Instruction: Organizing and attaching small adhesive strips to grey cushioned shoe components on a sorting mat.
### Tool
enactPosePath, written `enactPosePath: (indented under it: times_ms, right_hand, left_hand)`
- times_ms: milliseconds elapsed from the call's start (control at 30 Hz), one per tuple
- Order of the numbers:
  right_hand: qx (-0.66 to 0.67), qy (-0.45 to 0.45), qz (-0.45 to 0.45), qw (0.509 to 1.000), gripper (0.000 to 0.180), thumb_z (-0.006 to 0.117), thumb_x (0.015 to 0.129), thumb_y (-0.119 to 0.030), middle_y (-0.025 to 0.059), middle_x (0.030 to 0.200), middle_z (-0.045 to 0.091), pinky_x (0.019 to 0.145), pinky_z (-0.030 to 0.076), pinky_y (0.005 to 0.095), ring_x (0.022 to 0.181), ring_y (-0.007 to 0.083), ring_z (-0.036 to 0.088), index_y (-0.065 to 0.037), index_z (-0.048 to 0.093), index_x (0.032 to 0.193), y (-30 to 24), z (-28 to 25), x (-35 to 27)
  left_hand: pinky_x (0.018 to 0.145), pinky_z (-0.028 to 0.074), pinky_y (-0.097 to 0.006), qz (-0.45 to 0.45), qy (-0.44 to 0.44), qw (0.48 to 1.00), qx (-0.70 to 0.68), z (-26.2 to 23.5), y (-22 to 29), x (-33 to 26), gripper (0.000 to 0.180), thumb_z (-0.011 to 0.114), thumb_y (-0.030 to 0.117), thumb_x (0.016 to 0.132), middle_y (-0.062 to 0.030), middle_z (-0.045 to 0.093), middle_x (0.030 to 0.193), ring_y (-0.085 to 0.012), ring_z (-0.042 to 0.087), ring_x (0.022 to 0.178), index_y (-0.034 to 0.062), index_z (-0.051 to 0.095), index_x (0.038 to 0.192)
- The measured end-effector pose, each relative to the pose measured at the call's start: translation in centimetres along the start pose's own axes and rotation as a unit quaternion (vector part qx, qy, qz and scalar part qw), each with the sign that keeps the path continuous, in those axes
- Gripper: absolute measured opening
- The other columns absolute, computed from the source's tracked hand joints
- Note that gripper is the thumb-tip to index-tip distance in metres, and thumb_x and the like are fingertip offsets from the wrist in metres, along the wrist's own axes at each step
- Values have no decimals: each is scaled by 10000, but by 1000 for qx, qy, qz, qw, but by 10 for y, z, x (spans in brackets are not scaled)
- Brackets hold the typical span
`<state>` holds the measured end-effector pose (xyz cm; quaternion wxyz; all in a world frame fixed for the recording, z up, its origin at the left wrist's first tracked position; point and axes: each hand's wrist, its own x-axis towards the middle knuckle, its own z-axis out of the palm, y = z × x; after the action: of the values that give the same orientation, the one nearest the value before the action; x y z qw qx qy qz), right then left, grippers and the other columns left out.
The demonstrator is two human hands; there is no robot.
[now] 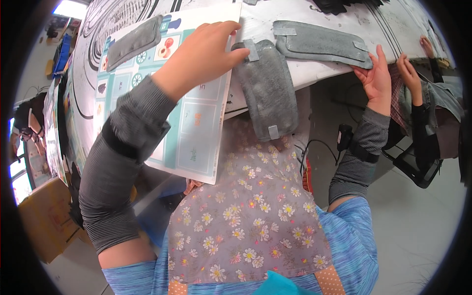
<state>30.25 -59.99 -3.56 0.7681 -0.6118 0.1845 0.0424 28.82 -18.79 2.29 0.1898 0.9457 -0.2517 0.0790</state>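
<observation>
My left hand (204, 51) lies flat on a large printed card sheet (194, 132) and its fingertips touch the upper end of a grey padded fabric piece (268, 93) that hangs over the table edge. My right hand (374, 78) presses its fingers on the right end of a second long grey padded piece (319, 43) lying flat on the white table (305, 73). A third grey piece (132, 42) rests on the sheet at the upper left. Both forearms wear striped grey sleeves.
Another person's hands (410, 73) in dark sleeves work at the table's right edge. Black fabric (339, 5) lies at the table's far side. A cardboard box (46, 221) stands on the floor at the left. My floral apron (246, 211) fills the lower middle.
</observation>
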Motion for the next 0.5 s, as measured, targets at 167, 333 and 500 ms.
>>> enactPosePath:
  times_ms: [167,333,500]
  right_hand:
    - [-18,41,4,999,520,627,949,-496,80,959,719,577,599,252,731,167,726,-11,620,1138,-4,-2,6]
    - [-53,70,-24,996,420,729,899,-369,48,980,704,656,550,263,798,114,664,-22,663,1127,-8,-1,23]
    - [-134,40,-44,989,427,774,843,-321,5,1058,685,779,475,298,923,120,614,-77,673,1178,-18,-12,44]
  left_hand:
    - [862,522,-405,-117,-234,962,-73,3,7,47,479,672,248,782,-139,709,1005,-311,674,970,26,604,1201]
    - [737,421,-241,-211,-266,911,-234,-3,3,56,407,686,161,793,-23,644,900,-98,566,821,79,616,1186]
    - [802,387,-234,-214,-255,895,-296,-16,8,52,396,696,171,808,18,607,880,-89,538,863,96,618,1189]
